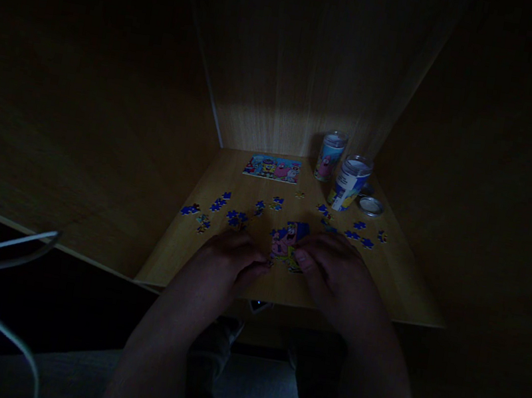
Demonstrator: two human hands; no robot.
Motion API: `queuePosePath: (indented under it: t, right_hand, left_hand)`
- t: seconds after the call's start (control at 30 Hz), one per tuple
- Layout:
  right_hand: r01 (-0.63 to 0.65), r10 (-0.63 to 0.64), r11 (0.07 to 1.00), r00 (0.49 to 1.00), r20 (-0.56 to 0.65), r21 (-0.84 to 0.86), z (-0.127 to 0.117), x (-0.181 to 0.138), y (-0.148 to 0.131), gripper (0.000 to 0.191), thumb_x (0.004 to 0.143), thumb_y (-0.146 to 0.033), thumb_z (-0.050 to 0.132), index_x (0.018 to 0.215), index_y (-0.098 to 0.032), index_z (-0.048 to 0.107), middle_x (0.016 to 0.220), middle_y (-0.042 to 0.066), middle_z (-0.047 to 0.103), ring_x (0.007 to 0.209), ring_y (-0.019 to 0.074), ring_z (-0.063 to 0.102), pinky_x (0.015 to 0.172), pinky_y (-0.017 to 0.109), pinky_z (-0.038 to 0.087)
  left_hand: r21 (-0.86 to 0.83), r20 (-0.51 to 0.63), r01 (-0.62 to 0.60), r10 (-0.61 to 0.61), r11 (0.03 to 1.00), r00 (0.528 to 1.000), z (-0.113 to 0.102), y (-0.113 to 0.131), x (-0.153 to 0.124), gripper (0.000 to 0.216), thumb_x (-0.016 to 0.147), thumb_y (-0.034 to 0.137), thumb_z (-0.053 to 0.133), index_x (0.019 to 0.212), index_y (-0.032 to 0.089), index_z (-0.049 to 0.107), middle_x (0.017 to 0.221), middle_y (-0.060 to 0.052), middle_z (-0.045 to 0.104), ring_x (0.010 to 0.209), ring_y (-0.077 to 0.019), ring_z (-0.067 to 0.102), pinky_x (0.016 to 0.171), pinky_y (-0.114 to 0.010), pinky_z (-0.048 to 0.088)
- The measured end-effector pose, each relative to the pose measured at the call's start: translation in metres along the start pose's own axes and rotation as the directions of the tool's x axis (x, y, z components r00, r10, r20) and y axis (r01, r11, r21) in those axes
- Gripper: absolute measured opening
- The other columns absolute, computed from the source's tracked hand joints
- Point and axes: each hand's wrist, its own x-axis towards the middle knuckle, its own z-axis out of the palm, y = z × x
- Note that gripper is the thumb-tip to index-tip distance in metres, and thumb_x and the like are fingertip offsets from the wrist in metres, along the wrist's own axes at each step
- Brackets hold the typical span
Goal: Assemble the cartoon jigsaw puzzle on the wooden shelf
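A partly joined cartoon jigsaw cluster lies near the front of a small wooden desk. My left hand rests at its left edge with fingers curled, the tips touching the cluster. My right hand sits at its right edge, fingers bent and pinched on the edge pieces. Several loose blue puzzle pieces are scattered across the desk behind my hands. The scene is very dark.
A finished puzzle picture card lies at the back. Two cylindrical tins stand at the back right, a round lid beside them. Wooden walls close in the desk on three sides. A white cable hangs at the lower left.
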Motion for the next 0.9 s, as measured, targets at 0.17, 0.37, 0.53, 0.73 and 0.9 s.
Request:
queuePosePath:
  t: [0.17,0.37,0.53,0.73,0.9]
  right_hand:
    - [0.008,-0.008,1.000,1.000,-0.002,0.013,0.0000,0.0000,-0.0002,0.033,0.117,-0.040,0.049,0.107,-0.027,0.077,0.114,0.005,0.082,0.110,0.0255,0.074,0.104,0.050,0.054]
    - [0.001,-0.001,1.000,1.000,0.000,0.004,-0.0005,0.0002,-0.0011,0.033,0.116,-0.040,0.049,0.107,-0.026,0.077,0.115,0.006,0.082,0.110,0.0258,0.073,0.103,0.050,0.055]
    - [0.001,-0.001,1.000,1.000,0.001,0.011,-0.0009,0.0002,-0.0019,0.034,0.117,-0.039,0.048,0.106,-0.025,0.077,0.114,0.005,0.082,0.109,0.0253,0.073,0.105,0.050,0.054]
    - [-0.013,0.013,1.000,1.000,0.006,0.014,0.0004,-0.0010,0.0007,0.032,0.116,-0.040,0.050,0.109,-0.025,0.077,0.115,0.006,0.081,0.111,0.0260,0.072,0.105,0.051,0.054]
    - [-0.016,0.016,1.000,1.000,0.006,0.002,0.0004,-0.0005,0.0011,0.031,0.116,-0.038,0.050,0.107,-0.025,0.077,0.114,0.006,0.081,0.109,0.0259,0.072,0.103,0.049,0.054]
  left_hand:
    - [-0.005,0.003,0.001,-0.001,1.000,1.000,0.0020,-0.0014,-0.0009,0.013,0.099,0.015,0.080,0.103,0.028,0.080,0.103,-0.001,0.080,0.099,-0.0227,0.075,0.089,-0.039,0.060]
    - [-0.011,-0.005,0.018,-0.018,1.000,1.000,0.0022,0.0002,0.0011,0.013,0.098,0.015,0.080,0.103,0.027,0.080,0.102,-0.001,0.079,0.099,-0.0225,0.074,0.089,-0.038,0.058]
    - [-0.003,0.018,0.065,-0.065,0.998,0.998,-0.0003,0.0011,0.0003,0.007,0.100,0.018,0.080,0.099,0.025,0.078,0.101,-0.001,0.078,0.099,-0.0227,0.073,0.089,-0.038,0.057]
    - [0.000,0.006,0.093,-0.093,0.996,0.996,-0.0066,0.0003,-0.0011,0.008,0.097,0.020,0.084,0.098,0.025,0.078,0.099,-0.001,0.079,0.096,-0.0227,0.074,0.087,-0.038,0.058]
    - [-0.006,0.033,0.074,-0.073,0.997,0.997,-0.0065,0.0012,0.0002,0.008,0.099,0.017,0.082,0.099,0.024,0.079,0.101,-0.001,0.079,0.099,-0.0222,0.074,0.088,-0.038,0.058]
